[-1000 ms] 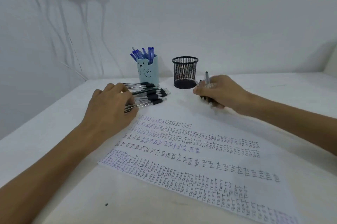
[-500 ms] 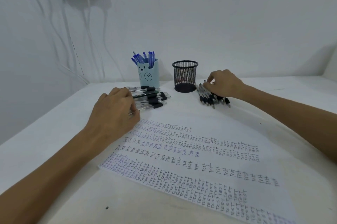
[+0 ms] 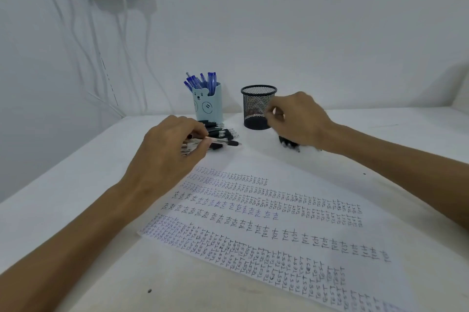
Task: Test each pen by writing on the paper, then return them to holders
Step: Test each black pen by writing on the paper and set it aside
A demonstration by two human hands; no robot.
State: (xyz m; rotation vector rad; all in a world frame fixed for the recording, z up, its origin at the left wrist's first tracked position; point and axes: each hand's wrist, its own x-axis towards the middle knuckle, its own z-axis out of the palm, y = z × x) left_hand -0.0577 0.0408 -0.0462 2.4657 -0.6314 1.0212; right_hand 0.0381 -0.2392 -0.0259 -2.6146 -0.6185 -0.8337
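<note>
Return step judged underway: black pens clasped under curled left hand; grip of right hand on second bundle unclear; lift into mesh holder needed.

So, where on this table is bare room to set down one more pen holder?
Free: the table right of the right hand, and its near-left corner below the paper. Crowded: between the paper and the bear holder and mesh holder, where the left hand grips black pens.
</note>
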